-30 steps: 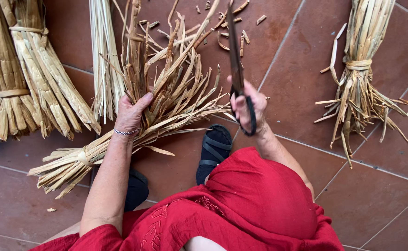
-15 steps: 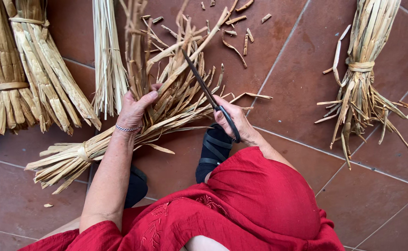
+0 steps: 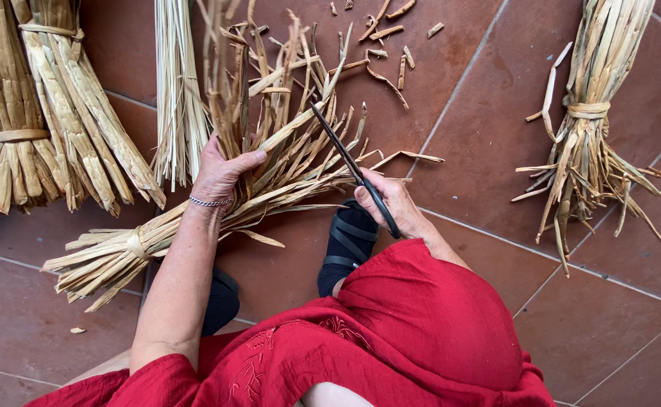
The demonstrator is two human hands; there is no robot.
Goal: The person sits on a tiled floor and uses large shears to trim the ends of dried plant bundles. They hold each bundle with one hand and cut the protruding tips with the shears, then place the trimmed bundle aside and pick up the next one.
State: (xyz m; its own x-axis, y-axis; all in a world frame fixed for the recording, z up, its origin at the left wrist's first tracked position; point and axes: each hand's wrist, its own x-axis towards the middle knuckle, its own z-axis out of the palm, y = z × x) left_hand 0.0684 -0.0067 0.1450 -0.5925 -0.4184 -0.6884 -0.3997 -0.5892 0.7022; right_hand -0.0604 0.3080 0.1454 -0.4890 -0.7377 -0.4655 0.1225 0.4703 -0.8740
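The reddish-brown tiled floor (image 3: 481, 128) carried tied dry straw bundles (image 3: 583, 143) at three and nine o'clock, and cut straw scraps (image 3: 391, 34) at twelve.

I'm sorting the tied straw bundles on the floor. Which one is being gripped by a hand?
The loose, splayed bundle in the middle: the left hand grips its stalks while the right hand holds black scissors at it. The other bundles lie untouched.

Not much room up front: the splayed straw bundle (image 3: 270, 166) fans across the tiles right between the left hand (image 3: 221, 169) and the right hand (image 3: 391, 200), with the black scissors (image 3: 353, 169) angled into it. Tied bundles (image 3: 44, 113) wall off the left side. Bare tile floor (image 3: 481, 128) opens to the right, before another tied bundle (image 3: 594, 128). A few straw scraps (image 3: 391, 45) litter the top.
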